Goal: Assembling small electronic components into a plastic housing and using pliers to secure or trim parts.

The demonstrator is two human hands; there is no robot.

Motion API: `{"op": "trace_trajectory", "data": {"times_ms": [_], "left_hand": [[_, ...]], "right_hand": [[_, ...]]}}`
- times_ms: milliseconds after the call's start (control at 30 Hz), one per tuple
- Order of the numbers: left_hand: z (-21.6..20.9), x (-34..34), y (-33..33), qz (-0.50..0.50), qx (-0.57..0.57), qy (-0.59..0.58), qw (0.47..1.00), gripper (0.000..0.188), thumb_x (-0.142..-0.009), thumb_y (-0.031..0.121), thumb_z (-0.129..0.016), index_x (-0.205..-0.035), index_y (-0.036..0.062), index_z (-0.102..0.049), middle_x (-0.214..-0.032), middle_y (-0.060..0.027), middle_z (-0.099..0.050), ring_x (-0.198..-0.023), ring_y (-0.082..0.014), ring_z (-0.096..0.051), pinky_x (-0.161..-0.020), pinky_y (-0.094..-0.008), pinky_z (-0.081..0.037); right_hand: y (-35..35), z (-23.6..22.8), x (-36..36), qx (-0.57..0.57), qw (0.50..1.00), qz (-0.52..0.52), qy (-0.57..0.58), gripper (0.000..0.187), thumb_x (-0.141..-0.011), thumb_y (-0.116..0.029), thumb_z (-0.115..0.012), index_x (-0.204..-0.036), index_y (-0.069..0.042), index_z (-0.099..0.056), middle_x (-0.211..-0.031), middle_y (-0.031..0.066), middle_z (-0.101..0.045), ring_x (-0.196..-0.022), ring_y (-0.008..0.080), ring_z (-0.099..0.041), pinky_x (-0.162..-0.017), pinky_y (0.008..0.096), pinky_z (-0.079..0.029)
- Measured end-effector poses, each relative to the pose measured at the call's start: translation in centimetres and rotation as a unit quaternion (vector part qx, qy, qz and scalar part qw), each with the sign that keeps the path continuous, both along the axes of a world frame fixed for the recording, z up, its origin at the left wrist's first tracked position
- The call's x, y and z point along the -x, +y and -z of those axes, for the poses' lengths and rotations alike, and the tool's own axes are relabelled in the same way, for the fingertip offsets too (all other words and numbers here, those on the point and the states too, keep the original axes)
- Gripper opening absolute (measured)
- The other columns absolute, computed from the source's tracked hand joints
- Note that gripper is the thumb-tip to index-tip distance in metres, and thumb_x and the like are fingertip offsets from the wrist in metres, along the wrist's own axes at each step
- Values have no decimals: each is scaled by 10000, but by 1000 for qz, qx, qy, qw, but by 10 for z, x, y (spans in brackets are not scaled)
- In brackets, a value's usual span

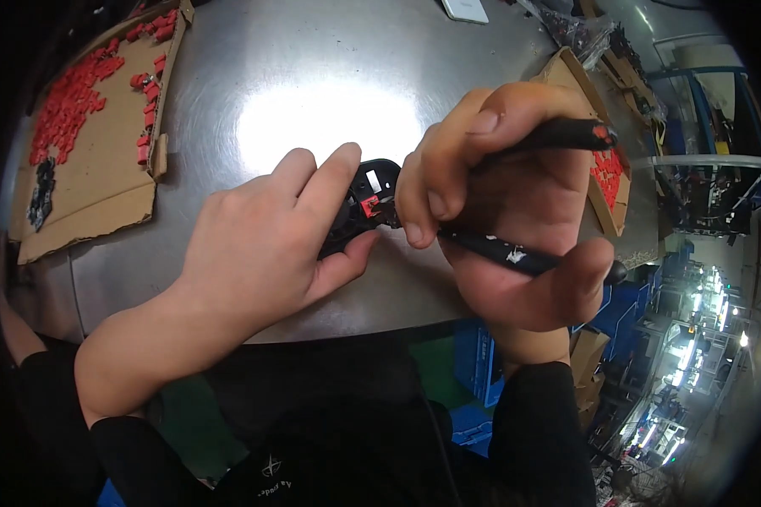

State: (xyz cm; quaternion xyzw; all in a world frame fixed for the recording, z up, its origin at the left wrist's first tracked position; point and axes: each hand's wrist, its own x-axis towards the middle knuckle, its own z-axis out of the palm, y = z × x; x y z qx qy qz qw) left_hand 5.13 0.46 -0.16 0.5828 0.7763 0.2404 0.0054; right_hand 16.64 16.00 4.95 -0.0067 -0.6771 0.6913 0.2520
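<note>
While steadying a black housing [362,186] with the left hand [254,228], working in close with black-handled pliers [490,248] in the right hand [516,198]. Seen at centre, over the near part of a metal tabletop [448,59]. On the left, wrapped around the housing, with fingers above and thumb below. On the right, holding the tool with its handles well apart: one through the fingers, the other across the palm. Reads as close work on a small red piece [369,205] within the housing. Cannot tell whether gripped by the tips or merely touched; too small and shaded. Judged to call next for a firm left hold and a measured squeeze, without scraping the casing.

Rounded at the upper end, smooth, likely plastic, recessed and marked with a white rectangle. Sleeved in black, rubbery by look; on the lower handle, flecked with white.

Farther out, scuffed and grey, glaring white beyond the hands. Leftward, opening onto a shallow cardboard tray [93,190], heaped with glossy red parts [76,101] and a few black pieces [41,194]. Rightward, partly behind the hand, leading to another cardboard tray, also with blocky red parts [607,177]. Below the bench edge, down to blue crates [475,359].
</note>
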Motion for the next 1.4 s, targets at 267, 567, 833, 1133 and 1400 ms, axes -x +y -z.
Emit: {"op": "trace_trajectory", "data": {"times_ms": [267,567,833,1133,1400], "left_hand": [[2,1,-1,7,0,-10,1000,619,-853,386,-763,-1333,51,-564,-914,-103,-598,-671,-280,-684,-553,-395,-559],[2,0,-2,8,2,-46,999,603,-886,363,-744,-1315,-5,-534,-923,-151,-607,-688,-322,-690,-594,-418,-575],[6,4,-1,2,5,-94,996,613,-882,380,-748,-1334,22,-540,-924,-174,-631,-689,-372,-689,-609,-452,-578],[1,2,2,-6,21,-92,996,645,-869,418,-756,-1348,29,-572,-941,-162,-643,-688,-369,-705,-615,-455,-590],[-6,7,-7,-3,32,-53,998,665,-882,429,-728,-1366,5,-557,-957,-177,-653,-719,-360,-704,-625,-450,-586]], "right_hand": [[1,25,6,-78,986,-49,139,797,-903,-768,-586,-1146,-21,-452,-782,124,-523,-575,182,-512,-519,303,-461],[-14,9,-5,-44,998,33,14,613,-1006,-681,-484,-1072,-72,-469,-753,123,-515,-566,214,-523,-527,336,-470],[-11,16,-3,-40,997,54,25,582,-1003,-637,-505,-1129,-71,-450,-824,136,-523,-648,230,-566,-590,348,-497],[3,14,2,23,998,-4,51,630,-919,-540,-597,-1242,-22,-438,-934,122,-541,-764,195,-576,-706,347,-519],[-5,12,4,31,999,-4,40,669,-929,-606,-611,-1227,-26,-461,-908,121,-528,-772,226,-586,-680,370,-531]]}}
